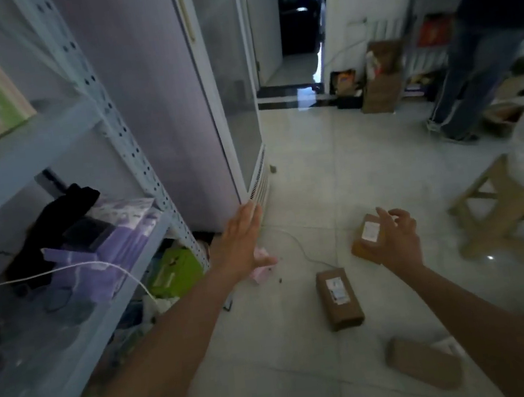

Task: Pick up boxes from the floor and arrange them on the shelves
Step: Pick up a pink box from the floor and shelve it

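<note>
Risk first of a fumbled pick: right hand over the far brown box on the floor, fingers spread wide and half-curled, not closed round it; cannot tell whether touching yet. Could slip from a grip on one corner only.

Left hand flat, fingers straight, holding nothing, near the foot of the cabinet. Could snag the thin white cable trailing over the floor between the hands, or stumble on the labelled box and the blurred box toward the floor's near edge.

Little room on the shelving: middle shelf crowded to its front edge with purple packs and black cloth; green box on the bottom level. Open carton by the far wall, contents unclear.
</note>
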